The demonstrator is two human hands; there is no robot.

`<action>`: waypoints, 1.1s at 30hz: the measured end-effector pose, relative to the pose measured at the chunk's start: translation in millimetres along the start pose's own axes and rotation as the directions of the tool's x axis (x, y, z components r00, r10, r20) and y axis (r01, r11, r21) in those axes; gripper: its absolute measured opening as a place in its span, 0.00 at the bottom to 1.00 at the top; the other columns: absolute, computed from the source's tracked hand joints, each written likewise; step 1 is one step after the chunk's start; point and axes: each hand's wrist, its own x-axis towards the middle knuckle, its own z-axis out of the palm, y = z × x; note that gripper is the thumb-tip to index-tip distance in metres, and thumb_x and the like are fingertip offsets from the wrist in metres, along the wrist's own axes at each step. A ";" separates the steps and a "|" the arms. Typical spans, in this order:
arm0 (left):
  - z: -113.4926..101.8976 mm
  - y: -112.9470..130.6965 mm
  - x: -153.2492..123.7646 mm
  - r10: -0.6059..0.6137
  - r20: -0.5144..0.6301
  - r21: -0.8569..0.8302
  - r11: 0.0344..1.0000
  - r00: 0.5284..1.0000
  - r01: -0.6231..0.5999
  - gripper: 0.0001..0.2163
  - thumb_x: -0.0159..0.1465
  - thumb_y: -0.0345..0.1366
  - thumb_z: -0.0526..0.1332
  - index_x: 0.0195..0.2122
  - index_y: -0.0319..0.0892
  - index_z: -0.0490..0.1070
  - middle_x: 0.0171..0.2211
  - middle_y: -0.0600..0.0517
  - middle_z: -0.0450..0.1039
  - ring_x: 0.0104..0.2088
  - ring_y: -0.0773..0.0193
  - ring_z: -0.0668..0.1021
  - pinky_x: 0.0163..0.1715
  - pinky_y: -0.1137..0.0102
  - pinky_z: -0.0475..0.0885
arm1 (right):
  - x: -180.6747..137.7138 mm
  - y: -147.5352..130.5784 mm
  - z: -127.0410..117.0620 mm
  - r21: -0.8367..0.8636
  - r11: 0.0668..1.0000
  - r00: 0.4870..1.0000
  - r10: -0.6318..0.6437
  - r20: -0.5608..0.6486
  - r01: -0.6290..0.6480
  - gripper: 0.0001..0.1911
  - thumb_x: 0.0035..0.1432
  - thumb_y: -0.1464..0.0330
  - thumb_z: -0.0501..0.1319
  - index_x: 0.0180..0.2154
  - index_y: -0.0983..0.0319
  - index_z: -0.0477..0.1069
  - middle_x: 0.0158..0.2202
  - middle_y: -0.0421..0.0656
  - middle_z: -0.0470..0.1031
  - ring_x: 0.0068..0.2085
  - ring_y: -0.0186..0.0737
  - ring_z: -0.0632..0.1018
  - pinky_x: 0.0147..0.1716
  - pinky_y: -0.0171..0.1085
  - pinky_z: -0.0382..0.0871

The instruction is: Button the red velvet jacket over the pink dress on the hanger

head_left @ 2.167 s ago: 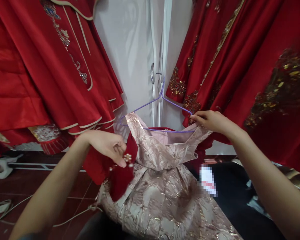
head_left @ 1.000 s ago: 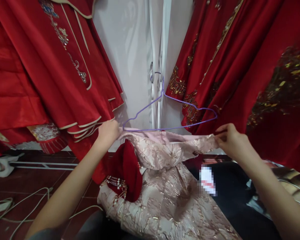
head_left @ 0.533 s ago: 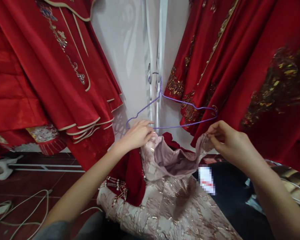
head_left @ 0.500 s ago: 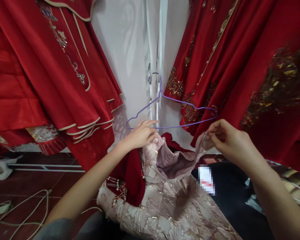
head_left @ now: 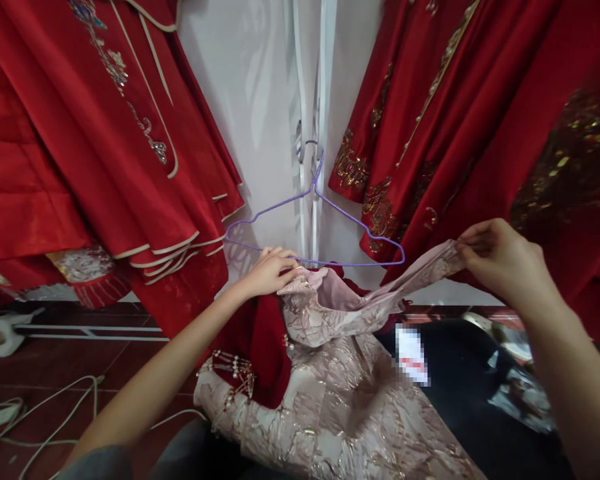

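A pink brocade dress (head_left: 330, 400) with gold pattern lies below a purple wire hanger (head_left: 314, 227) that hangs from a hook on the white wall. My left hand (head_left: 267, 272) pinches the dress's top edge at the left, just under the hanger's bottom wire. My right hand (head_left: 500, 257) grips the other end of the top edge and pulls it out to the right, past the hanger's right tip. A dark red velvet piece with pearl beads (head_left: 255, 360) hangs at the dress's left side.
Red embroidered garments hang at the left (head_left: 95, 133) and at the right (head_left: 480, 120). White cables (head_left: 40, 413) trail over the dark red tiled floor. A black cloth (head_left: 470, 400) lies at the lower right.
The dress came off the hanger and sank below it. My left hand moved to the top edge near the hanger's wire; my right hand pulled its end further right and up.
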 end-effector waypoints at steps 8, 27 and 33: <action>0.2 3.1 0.5 -0.009 -0.010 -0.083 0.996 1.000 0.008 0.11 0.66 0.41 0.55 0.33 0.43 0.74 0.45 0.52 0.74 0.44 0.60 0.72 0.45 0.62 0.56 | 3.8 -31.6 2.3 -0.022 0.997 0.995 -0.075 0.069 0.077 0.11 0.46 0.76 0.61 0.31 0.57 0.64 0.29 0.38 0.76 0.30 0.37 0.78 0.35 0.35 0.69; 12.8 16.9 13.7 0.025 -0.007 -0.222 0.975 1.000 -0.026 0.11 0.66 0.40 0.54 0.32 0.42 0.73 0.42 0.51 0.74 0.45 0.60 0.73 0.47 0.63 0.57 | 12.4 -83.5 17.4 0.230 0.915 0.942 -0.337 -0.012 0.330 0.07 0.51 0.72 0.58 0.34 0.58 0.62 0.31 0.41 0.76 0.32 0.38 0.78 0.34 0.36 0.70; 21.5 24.1 23.9 0.031 -0.069 -0.313 0.948 0.997 -0.051 0.13 0.68 0.40 0.49 0.36 0.41 0.70 0.38 0.50 0.74 0.42 0.61 0.73 0.48 0.64 0.61 | 22.8 -93.4 48.5 0.362 0.870 0.928 -0.372 0.033 0.336 0.08 0.55 0.67 0.57 0.39 0.57 0.65 0.36 0.43 0.77 0.37 0.43 0.78 0.39 0.41 0.70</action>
